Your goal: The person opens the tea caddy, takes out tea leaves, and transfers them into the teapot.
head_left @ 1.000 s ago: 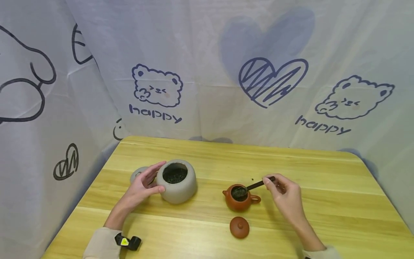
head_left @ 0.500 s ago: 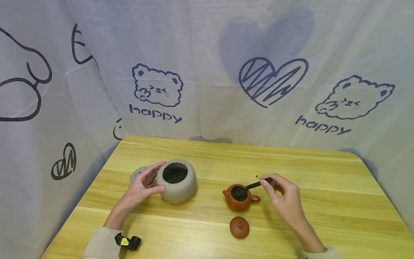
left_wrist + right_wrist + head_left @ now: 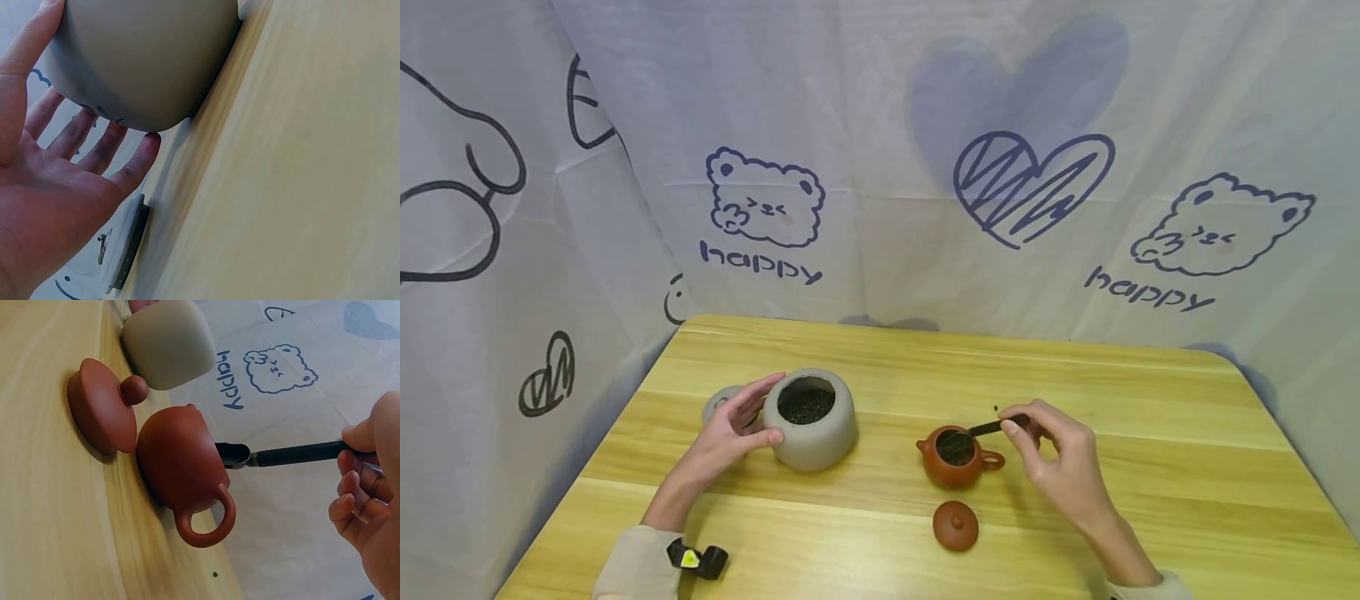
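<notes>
My left hand (image 3: 722,440) holds the left side of a grey round tea canister (image 3: 817,447), thumb in front and fingers behind. Dark loose tea leaves (image 3: 806,408) show through the canister's open mouth. To the right, my right hand (image 3: 1066,462) pinches the black handle of a tea scoop (image 3: 300,454) between thumb and fingers. The scoop's head dips into the mouth of a small reddish-brown clay teapot (image 3: 950,477), where dark leaves are visible. Off the pot, its lid (image 3: 956,527) lies knob up in front of it.
Behind my left hand lies the canister's grey lid (image 3: 127,247), which has a small metal ring. A dark crumb (image 3: 215,574) sits on the wooden table (image 3: 820,550) near the teapot. White printed cloth (image 3: 880,208) hangs around the back and sides.
My right hand has shifted slightly left and down, and the scoop's head has tipped over and sunk lower into the teapot. My left hand and the canister stay in place.
</notes>
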The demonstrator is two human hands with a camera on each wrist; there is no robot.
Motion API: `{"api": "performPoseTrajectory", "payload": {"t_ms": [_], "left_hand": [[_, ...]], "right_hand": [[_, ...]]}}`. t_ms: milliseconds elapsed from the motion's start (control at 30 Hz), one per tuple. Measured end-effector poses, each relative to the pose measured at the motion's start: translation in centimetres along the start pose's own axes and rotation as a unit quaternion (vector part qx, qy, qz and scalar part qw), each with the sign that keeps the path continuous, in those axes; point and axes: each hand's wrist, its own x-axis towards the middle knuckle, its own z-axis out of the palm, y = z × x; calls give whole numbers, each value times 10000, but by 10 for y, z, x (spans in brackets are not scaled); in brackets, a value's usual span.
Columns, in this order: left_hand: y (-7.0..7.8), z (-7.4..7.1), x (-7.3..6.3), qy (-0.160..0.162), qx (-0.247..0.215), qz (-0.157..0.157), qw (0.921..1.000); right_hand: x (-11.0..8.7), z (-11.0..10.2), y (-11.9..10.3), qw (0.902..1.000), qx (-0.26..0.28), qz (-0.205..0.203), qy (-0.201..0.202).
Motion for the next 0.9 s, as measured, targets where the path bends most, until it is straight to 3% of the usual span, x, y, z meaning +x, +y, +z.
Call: {"api": "performPoseTrajectory", "payload": {"t_ms": [200, 500, 733, 900], "left_hand": [[-1, -1, 1, -84, -15, 148, 9999], [0, -1, 0, -72, -33, 115, 9999], [0, 0, 0, -64, -59, 102, 9999], [2, 1, -1, -69, -15, 172, 9998]], "right_hand": [[1, -6, -1, 9990, 238, 384, 73], [2, -20, 4, 9907, 376, 1099, 707], [-2, -32, 20, 9648, 210, 2286, 1286], [-8, -38, 35, 9482, 78, 2834, 1434]]}}
